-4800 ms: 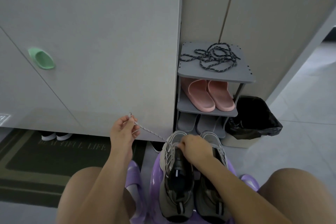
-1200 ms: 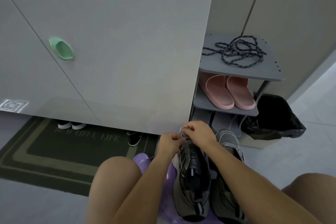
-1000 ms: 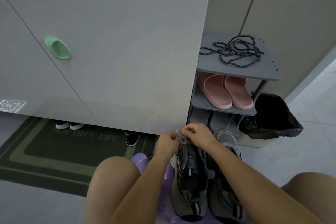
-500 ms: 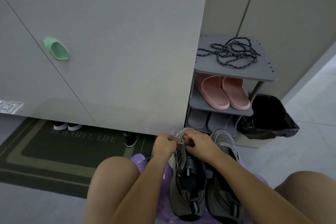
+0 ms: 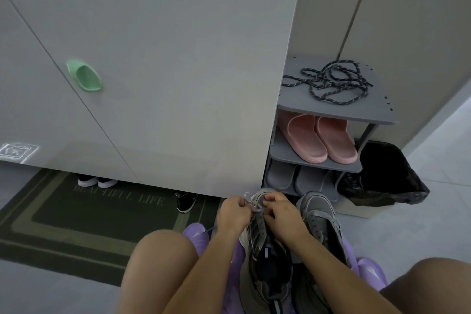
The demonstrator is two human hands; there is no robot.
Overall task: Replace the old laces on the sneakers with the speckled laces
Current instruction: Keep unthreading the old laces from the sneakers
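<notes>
Head view: we pinch lace [image 5: 252, 205] with left hand [image 5: 235, 214] and right hand [image 5: 280, 213] at sneaker [image 5: 254, 293] toe; pull ends even, untwisted.

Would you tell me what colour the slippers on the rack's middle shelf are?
The slippers are pink; the head view shows them best.

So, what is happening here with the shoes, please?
A seated person's left hand and right hand both pinch a light grey lace at the toe end of the left sneaker. This sneaker stands on a purple stool between the knees. The right sneaker beside it seems to carry no lace. The dark speckled laces lie untouched in a loose bundle on the top shelf of the shoe rack.
</notes>
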